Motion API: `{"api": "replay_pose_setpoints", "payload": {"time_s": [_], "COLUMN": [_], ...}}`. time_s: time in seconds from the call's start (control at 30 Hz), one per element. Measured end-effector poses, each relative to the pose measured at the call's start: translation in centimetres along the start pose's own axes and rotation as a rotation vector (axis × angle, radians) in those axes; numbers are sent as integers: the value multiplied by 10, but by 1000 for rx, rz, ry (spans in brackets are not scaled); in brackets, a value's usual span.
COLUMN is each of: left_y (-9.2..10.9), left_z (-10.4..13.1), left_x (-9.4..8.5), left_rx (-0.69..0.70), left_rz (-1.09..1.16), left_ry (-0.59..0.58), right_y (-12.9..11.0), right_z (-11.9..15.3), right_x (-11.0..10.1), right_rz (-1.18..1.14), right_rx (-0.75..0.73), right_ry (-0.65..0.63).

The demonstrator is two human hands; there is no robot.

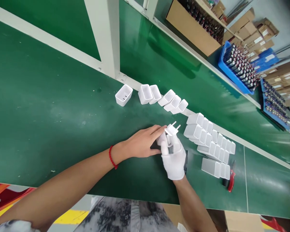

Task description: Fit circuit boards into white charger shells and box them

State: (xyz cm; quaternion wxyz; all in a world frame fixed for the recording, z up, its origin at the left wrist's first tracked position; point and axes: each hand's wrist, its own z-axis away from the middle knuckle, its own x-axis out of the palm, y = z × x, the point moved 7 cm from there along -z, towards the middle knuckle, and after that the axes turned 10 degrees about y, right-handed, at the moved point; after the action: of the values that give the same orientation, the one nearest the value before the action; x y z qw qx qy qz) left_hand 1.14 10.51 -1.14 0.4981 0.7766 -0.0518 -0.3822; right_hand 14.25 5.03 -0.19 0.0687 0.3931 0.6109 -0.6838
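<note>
Within the green tabletop's point(62, 129) edges, left hand point(143, 142) and white-gloved right hand point(174, 161) hold a white plastic two-pin plug point(171, 130), fingers probably steadying it.

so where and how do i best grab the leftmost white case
I'd pinch the leftmost white case by its left wall at the rim, thumb inside, fingers outside, coming from above left. Its open mouth faces up, so that rim is reachable, while the metal rail and neighbouring case sit close on its far and right sides.
</note>
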Motion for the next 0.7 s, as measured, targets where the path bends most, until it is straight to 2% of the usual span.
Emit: {"api": "replay_pose_setpoints", "payload": {"time_s": [0.13,0.27,0.43,0.7], "left_y": [1,-3,-3,-2], "left_z": [1,1,0,0], "left_x": [-9,-11,-9,-9], "left_rx": [-9,-56,-67,-46], "left_rz": [114,137,103,108], "left_ry": [101,116,91,118], "right_y": [9,7,5,13], "right_z": [-17,-21,-20,-19], "right_x": [-16,-17,-14,-16], "right_rz": [-417,-761,-773,-711], "right_rx": [250,467,566,545], "right_ry": [65,10,-52,-79]}}
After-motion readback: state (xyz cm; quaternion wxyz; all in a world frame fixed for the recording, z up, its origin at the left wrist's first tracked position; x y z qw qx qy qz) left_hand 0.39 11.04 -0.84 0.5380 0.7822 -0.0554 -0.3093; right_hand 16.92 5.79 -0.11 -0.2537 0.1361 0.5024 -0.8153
